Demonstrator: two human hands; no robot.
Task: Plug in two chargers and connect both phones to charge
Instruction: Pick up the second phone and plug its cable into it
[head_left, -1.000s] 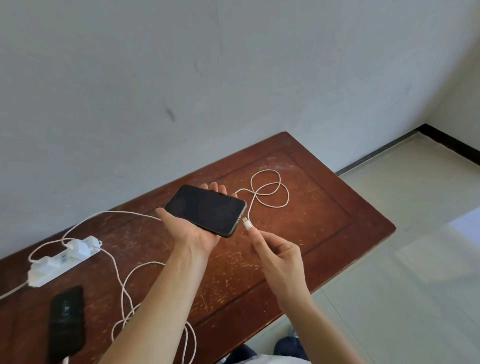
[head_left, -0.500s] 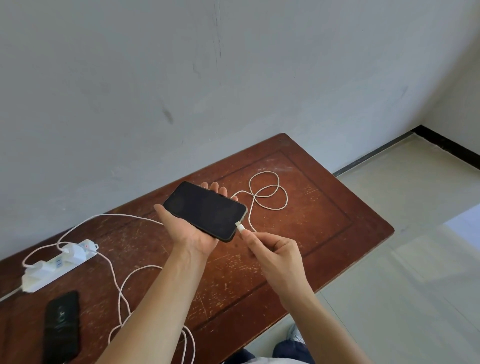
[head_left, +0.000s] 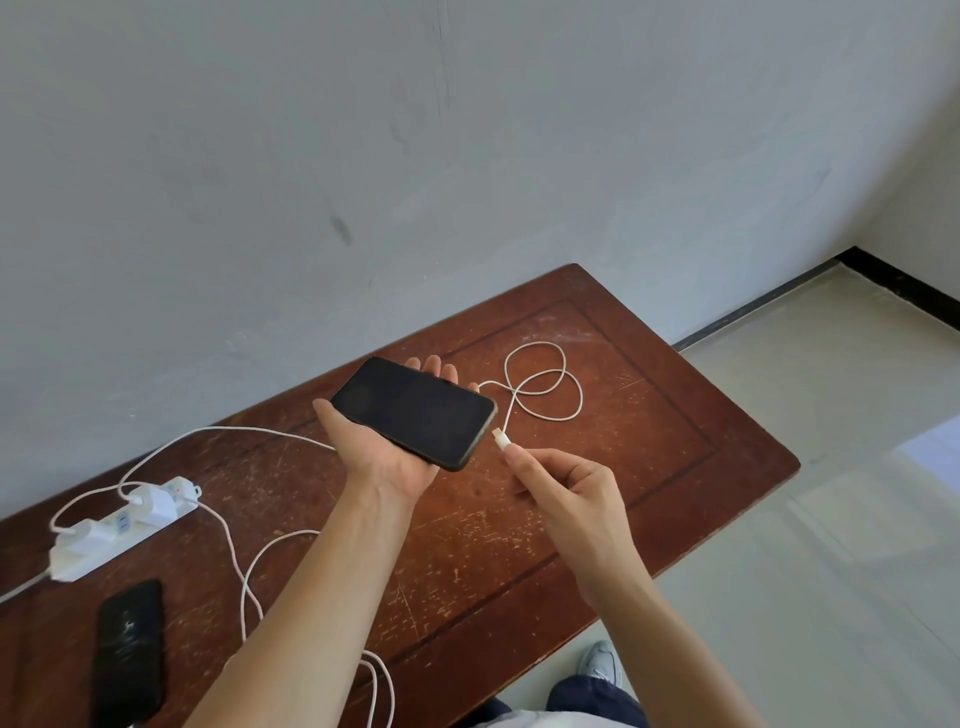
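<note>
A black phone (head_left: 413, 413) lies screen-up in my left hand (head_left: 382, 457), held above the brown wooden table (head_left: 675, 431). My right hand (head_left: 566, 488) pinches the white cable plug (head_left: 500, 437), whose tip sits just off the phone's right end with a small gap. Its white cable (head_left: 545, 384) loops on the table behind. A second black phone (head_left: 130, 654) lies flat at the lower left. Two white chargers (head_left: 156, 501) sit in a white power strip (head_left: 114, 530) at the left.
Another white cable (head_left: 244, 571) runs from the strip under my left forearm toward the table's front edge. A grey wall stands behind the table. Tiled floor (head_left: 810, 519) lies to the right, and my shoe (head_left: 600, 662) shows below the edge.
The plug touched the phone's end half a second ago; now it sits slightly back from it. Both hands stay in nearly the same place.
</note>
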